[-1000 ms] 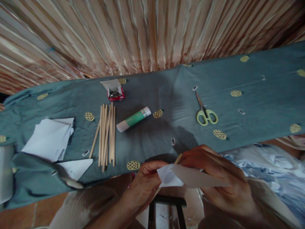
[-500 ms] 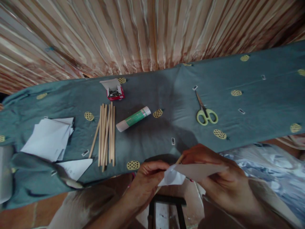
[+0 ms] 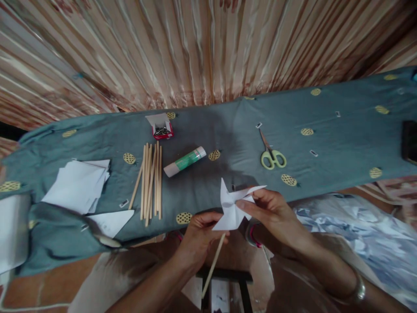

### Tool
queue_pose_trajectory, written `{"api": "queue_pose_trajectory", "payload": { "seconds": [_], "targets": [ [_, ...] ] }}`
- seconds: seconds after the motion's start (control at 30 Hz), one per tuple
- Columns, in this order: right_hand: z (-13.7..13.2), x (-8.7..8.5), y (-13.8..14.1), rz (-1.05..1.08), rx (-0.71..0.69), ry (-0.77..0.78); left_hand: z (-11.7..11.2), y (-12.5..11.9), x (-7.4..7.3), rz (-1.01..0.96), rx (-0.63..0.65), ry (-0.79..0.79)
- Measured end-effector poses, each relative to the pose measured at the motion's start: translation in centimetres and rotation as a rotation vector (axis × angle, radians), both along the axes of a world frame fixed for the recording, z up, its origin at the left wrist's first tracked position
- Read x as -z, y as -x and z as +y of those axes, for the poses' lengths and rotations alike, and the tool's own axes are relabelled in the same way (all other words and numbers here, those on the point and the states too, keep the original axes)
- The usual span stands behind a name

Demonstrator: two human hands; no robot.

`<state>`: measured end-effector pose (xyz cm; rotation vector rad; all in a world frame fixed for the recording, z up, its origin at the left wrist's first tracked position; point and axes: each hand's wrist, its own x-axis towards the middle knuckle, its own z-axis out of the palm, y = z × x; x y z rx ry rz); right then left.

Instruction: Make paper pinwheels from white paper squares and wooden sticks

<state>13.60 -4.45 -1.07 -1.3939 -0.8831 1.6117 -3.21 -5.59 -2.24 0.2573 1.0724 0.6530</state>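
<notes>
A white paper pinwheel (image 3: 230, 213) with folded, pointed blades is held up between my hands, its face turned toward me. My left hand (image 3: 197, 241) is closed at its lower left, around a wooden stick (image 3: 213, 266) that runs down behind the paper. Some of the left fingers are hidden by the pinwheel. With the thumb on the paper near the centre and fingers behind a blade, my right hand (image 3: 276, 215) pinches the pinwheel. How the stick is joined to the paper is hidden.
On the green cloth (image 3: 202, 195) lie several wooden sticks (image 3: 150, 182), a glue stick (image 3: 185, 161), scissors (image 3: 273, 157), a red box (image 3: 163, 130) of small metal pieces and stacked white paper (image 3: 78, 184). A plastic bag (image 3: 352, 243) sits at right, a dark object (image 3: 409, 141) at the right edge.
The pinwheel has turned from nearly edge-on to face me and moved up slightly. More of the stick now shows below my left hand. My right thumb has come onto the paper's front.
</notes>
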Motion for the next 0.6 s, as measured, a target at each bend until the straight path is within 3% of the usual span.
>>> {"api": "queue_pose_trajectory", "payload": {
  "seconds": [0.17, 0.6],
  "targets": [
    [0.48, 0.23, 0.27, -0.039, 0.033, 0.06, -0.07, -0.11, 0.51, -0.001, -0.02, -0.047],
    [1.09, -0.22, 0.95, 0.061, 0.101, -0.015, 0.47, -0.3, 0.23, 0.019, -0.039, -0.123]
  ]
}}
